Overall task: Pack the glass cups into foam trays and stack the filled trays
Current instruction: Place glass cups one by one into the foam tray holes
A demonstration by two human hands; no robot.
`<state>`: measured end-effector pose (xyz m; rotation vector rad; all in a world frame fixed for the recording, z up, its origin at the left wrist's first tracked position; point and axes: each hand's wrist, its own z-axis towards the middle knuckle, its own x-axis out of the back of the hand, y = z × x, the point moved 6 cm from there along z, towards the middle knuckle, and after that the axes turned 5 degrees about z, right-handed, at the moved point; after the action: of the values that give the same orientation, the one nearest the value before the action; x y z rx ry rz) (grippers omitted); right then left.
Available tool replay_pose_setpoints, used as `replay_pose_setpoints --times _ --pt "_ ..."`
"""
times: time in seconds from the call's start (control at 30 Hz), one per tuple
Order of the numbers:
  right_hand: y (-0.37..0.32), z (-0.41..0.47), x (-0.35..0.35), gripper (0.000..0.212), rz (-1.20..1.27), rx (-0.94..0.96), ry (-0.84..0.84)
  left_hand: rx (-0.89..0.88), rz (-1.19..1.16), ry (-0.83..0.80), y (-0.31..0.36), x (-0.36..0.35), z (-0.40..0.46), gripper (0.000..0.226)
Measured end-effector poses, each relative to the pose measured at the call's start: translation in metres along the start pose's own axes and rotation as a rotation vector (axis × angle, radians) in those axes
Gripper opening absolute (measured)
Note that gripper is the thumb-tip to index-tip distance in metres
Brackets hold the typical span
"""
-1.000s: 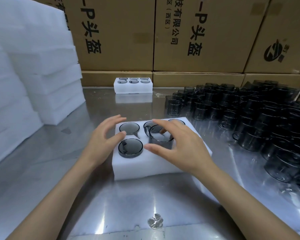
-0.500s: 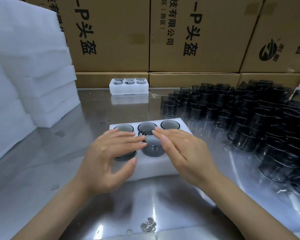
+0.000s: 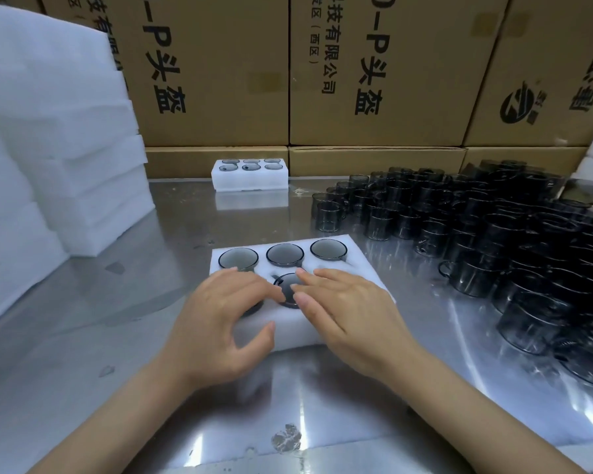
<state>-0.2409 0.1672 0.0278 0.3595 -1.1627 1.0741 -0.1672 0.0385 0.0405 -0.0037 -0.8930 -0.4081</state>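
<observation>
A white foam tray (image 3: 363, 265) lies in front of me on the steel table. Three smoky glass cups sit in its far row, the middle one (image 3: 285, 254) among them. A further cup (image 3: 288, 289) sits in the near middle hole. My left hand (image 3: 220, 323) covers the near left hole, fingers spread flat on the cup there. My right hand (image 3: 346, 313) presses straight fingers on the near middle cup and hides the near right hole. A filled foam tray (image 3: 249, 181) stands at the back.
Many loose dark glass cups (image 3: 493, 241) crowd the table's right side. Stacks of white foam blocks (image 3: 65, 148) rise on the left. Cardboard boxes (image 3: 374, 73) wall off the back. The steel table (image 3: 151, 302) shows bare metal left of the tray.
My right hand has pushed the cup it held down into the near middle hole. Both hands now lie flat on the near row of cups.
</observation>
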Motion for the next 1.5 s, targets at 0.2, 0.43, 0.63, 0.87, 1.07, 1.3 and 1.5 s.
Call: replay_pose_setpoints --times 0.2,0.43,0.63,0.87,1.07,1.3,1.5 --pt "0.039 0.004 0.030 0.032 0.650 -0.159 0.485 -0.077 0.157 0.018 -0.002 -0.008 -0.006 0.037" --pt "0.149 -0.007 0.011 0.043 1.067 -0.853 0.687 -0.136 0.299 0.061 -0.003 -0.011 -0.004 0.042" --pt "0.170 0.002 0.008 0.055 1.164 -0.986 0.678 -0.118 0.268 0.067 -0.009 -0.011 -0.004 0.041" --pt "0.176 0.010 0.003 0.036 1.079 -0.997 0.544 -0.110 0.242 0.075 -0.014 -0.011 -0.003 0.041" --pt "0.155 0.010 -0.002 0.014 1.046 -0.946 0.380 -0.026 0.207 0.033 -0.020 -0.008 -0.003 0.046" --pt "0.149 0.002 0.024 0.025 0.520 -0.749 0.609 -0.032 0.212 0.077 -0.017 -0.006 -0.006 0.043" --pt "0.164 0.013 0.010 0.038 0.256 -0.636 0.390 -0.087 0.227 0.146 -0.013 -0.004 -0.008 0.040"
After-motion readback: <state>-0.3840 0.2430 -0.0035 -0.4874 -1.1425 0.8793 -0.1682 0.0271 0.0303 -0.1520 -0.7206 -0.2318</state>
